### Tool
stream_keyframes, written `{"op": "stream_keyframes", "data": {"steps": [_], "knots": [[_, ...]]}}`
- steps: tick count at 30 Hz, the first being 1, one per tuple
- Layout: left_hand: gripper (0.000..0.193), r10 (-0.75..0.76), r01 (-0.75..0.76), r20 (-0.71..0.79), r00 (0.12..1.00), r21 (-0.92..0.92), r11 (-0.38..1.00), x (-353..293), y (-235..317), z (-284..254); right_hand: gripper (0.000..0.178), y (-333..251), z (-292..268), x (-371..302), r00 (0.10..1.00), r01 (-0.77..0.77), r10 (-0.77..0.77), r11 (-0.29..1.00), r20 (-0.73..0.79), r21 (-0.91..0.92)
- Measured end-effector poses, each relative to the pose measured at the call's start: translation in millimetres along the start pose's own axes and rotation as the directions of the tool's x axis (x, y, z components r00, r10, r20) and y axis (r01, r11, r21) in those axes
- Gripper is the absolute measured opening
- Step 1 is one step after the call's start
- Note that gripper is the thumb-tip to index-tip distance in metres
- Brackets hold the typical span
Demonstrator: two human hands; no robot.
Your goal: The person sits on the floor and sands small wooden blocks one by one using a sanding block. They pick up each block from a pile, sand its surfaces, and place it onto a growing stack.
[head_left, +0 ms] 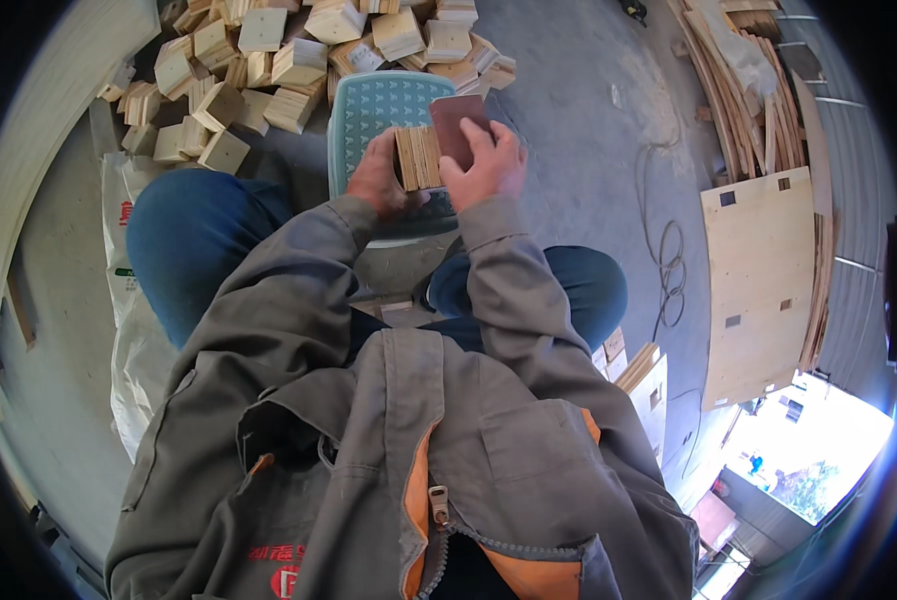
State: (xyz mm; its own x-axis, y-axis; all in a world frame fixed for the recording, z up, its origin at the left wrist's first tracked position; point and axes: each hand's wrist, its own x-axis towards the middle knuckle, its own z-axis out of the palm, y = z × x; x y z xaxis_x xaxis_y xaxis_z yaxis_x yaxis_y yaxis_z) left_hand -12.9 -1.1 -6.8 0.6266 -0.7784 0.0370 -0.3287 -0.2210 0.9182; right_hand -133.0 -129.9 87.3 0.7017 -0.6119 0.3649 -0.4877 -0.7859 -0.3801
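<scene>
Over a pale teal plastic stool with a studded top, both my hands work close together. My left hand is closed around a layered plywood block, its striped edges turned up. My right hand grips a flat reddish-brown rectangular piece, held tilted against the block's right side. From this view I cannot tell what the flat piece is made of.
A heap of loose plywood blocks lies on the floor beyond the stool. Plywood sheets and long strips lean at the right, with a looped cable on the floor. A white sack lies at left.
</scene>
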Motion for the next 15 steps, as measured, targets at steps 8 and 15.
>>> {"op": "stream_keyframes", "data": {"steps": [8,15], "knots": [[0.106,0.052,-0.052,-0.04,0.998,0.007,0.999,0.1,0.7,5.7,0.072,13.5,-47.6,-60.7,0.995,0.101,-0.101,0.993,-0.008,0.061],[0.099,0.1,-0.099,-0.115,0.988,0.008,0.995,-0.3,-12.4,12.2,0.065,-16.6,-23.4,-72.6,0.973,0.207,-0.214,0.975,0.084,0.086]]}}
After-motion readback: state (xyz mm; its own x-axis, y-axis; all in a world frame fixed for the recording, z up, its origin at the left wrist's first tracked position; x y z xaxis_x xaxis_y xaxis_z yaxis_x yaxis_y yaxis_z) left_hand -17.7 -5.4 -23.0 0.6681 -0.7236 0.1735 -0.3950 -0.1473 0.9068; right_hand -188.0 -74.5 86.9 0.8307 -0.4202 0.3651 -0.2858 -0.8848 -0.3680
